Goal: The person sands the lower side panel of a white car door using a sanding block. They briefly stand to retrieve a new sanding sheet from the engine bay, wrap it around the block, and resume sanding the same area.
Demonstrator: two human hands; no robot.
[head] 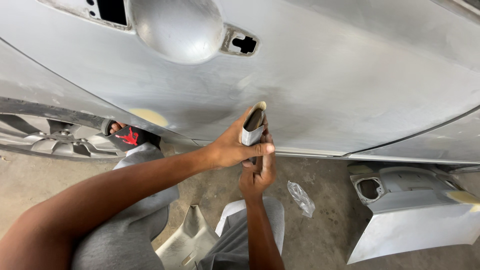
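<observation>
Left hand: clenched around a folded sheet of sandpaper, thumb across its front, fingers behind; the arm reaches in from the lower left.
Right hand: just below the left one, touching it, fingers curled up onto the lower end of the sandpaper; how firmly it grips cannot be told.
Sandpaper: grey outside, dark inside, folded into a narrow upright wad, held in front of the lower part of the door, close to its bottom edge; whether it touches the panel cannot be told.
Door: a sanded silver car panel, dull and scuffed, with a round handle recess and a small cutout near the top, and a yellowish filler spot low on the left.
Wheel: silver rim, lower left, behind the person's knee.
Sandal: black with a red mark, on the foot beside the wheel.
Floor: bare concrete, dusty.
Plastic wrap: a crumpled clear scrap on the floor, right of the hands.
Loose panel: a silver body part lying on the floor at right, under the door.
Shorts: grey, on both knees at the bottom.
</observation>
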